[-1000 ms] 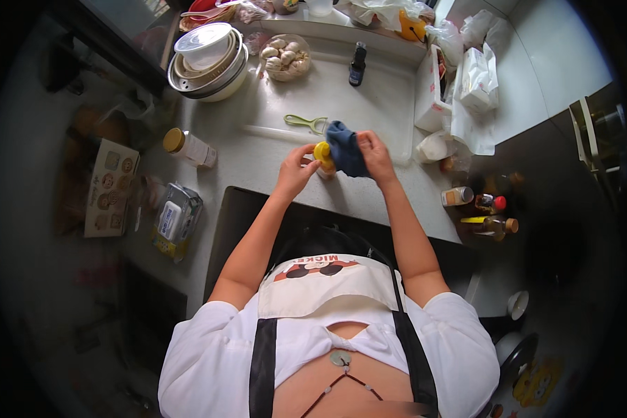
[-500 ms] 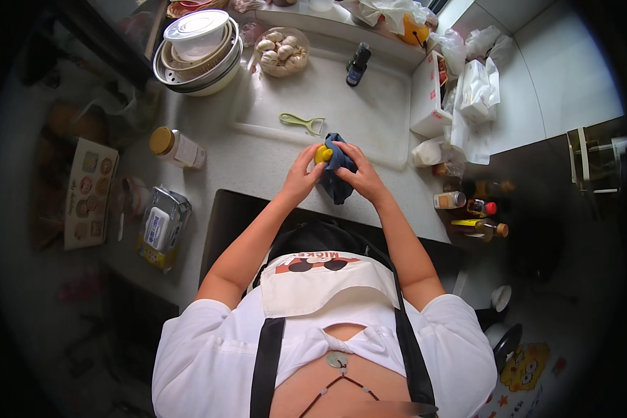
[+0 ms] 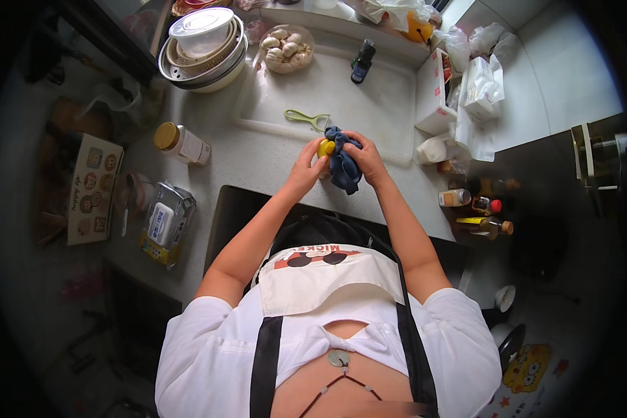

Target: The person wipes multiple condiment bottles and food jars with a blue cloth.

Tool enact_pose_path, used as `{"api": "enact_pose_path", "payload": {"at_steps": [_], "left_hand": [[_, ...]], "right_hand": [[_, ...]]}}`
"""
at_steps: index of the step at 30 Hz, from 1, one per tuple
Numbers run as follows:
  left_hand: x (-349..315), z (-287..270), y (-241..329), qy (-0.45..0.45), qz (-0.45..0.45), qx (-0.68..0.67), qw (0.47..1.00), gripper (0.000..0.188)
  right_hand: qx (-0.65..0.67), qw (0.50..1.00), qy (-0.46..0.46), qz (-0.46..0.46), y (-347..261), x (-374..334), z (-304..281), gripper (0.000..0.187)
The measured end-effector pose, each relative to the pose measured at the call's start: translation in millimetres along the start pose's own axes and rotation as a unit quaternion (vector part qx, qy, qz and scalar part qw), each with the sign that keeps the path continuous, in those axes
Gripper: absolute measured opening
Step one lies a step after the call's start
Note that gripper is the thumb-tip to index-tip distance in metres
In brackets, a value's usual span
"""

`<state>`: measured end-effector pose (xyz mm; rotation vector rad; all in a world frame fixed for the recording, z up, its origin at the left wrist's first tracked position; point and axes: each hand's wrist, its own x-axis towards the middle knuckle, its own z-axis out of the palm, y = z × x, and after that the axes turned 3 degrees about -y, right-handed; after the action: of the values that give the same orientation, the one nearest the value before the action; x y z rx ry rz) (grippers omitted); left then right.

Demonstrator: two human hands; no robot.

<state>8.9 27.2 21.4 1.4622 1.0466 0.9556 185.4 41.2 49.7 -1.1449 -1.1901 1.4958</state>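
Hands meet above the pale worktop (image 3: 258, 150): the left hand (image 3: 308, 167) grips a small yellow object (image 3: 325, 148), the right hand (image 3: 366, 159) presses a dark blue cloth (image 3: 343, 167) against it, near a green peeler (image 3: 305, 119).

A crumpled dark blue cloth (image 3: 343, 164) is bunched against a small round yellow object (image 3: 325, 148), the two touching, both held just above the pale countertop's near edge, close beside the white cutting board.
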Motion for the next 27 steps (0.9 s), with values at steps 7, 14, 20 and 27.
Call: {"api": "enact_pose_path", "payload": {"at_steps": [7, 14, 20, 27], "left_hand": [[5, 2, 3, -0.042, 0.049, 0.054, 0.996, 0.046], [15, -5, -16, -0.066, -0.052, -0.102, 0.991, 0.047], [20, 1, 2, -0.082, -0.096, -0.18, 0.976, 0.049], [25, 10, 15, -0.039, -0.115, -0.209, 0.97, 0.041]], "right_hand": [[0.078, 0.991, 0.109, 0.012, 38, 29, -14, 0.027], [-0.386, 0.908, 0.14, -0.079, 55, -3, -31, 0.024], [-0.14, 0.975, 0.125, -0.117, 20, -23, -29, 0.02], [-0.245, 0.961, 0.03, -0.129, -15, -21, -13, 0.026]]}}
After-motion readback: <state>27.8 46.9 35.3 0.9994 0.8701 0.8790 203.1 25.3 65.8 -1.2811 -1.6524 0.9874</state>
